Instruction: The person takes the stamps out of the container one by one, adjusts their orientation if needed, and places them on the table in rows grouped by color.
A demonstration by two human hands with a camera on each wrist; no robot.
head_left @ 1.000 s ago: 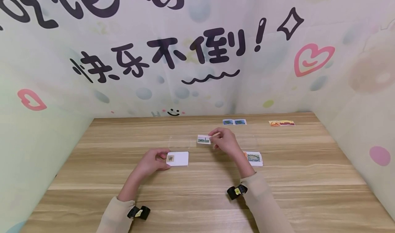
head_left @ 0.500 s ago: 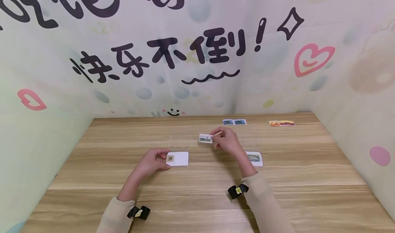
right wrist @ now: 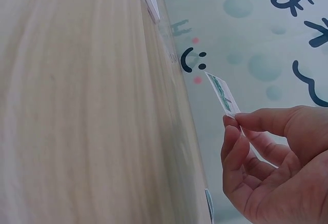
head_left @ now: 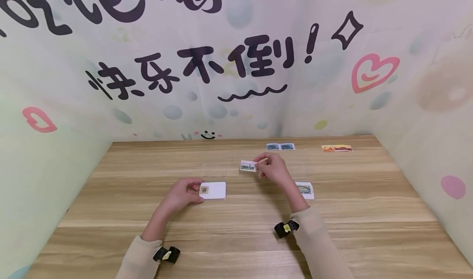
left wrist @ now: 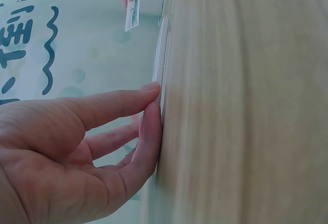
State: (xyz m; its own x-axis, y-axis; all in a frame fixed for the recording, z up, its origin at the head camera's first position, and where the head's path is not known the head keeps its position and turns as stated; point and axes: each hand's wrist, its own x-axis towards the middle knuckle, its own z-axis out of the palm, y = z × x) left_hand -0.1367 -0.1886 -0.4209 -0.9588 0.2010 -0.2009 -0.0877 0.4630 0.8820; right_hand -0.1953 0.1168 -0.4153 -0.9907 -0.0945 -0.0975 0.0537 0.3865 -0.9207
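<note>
My right hand (head_left: pixel 273 169) pinches a postage stamp (head_left: pixel 248 166) by its right edge, between thumb and fingertips. Its picture is a greenish landscape inside a white border, and the right wrist view shows the stamp (right wrist: pixel 223 95) tilted above the wooden table. On the left, my left hand (head_left: pixel 184 195) holds the left end of a white card stack (head_left: pixel 217 190) lying on the table, thumb on the near side and fingers on the far side. A small brown stamp (head_left: pixel 204 190) lies on top of that stack, at its left end.
Beneath my right forearm lies another pile of stamps (head_left: pixel 306 188), partly covered. Faint clear plastic pieces (head_left: pixel 214 170) lie behind the white stack. Toward the back wall are a blue stamp pair (head_left: pixel 281 147) and an orange-and-maroon stamp strip (head_left: pixel 337 148).
My right hand has drifted slightly right with the stamp, its forearm now covering more of the right pile. My left hand stays in place on the white stack.
</note>
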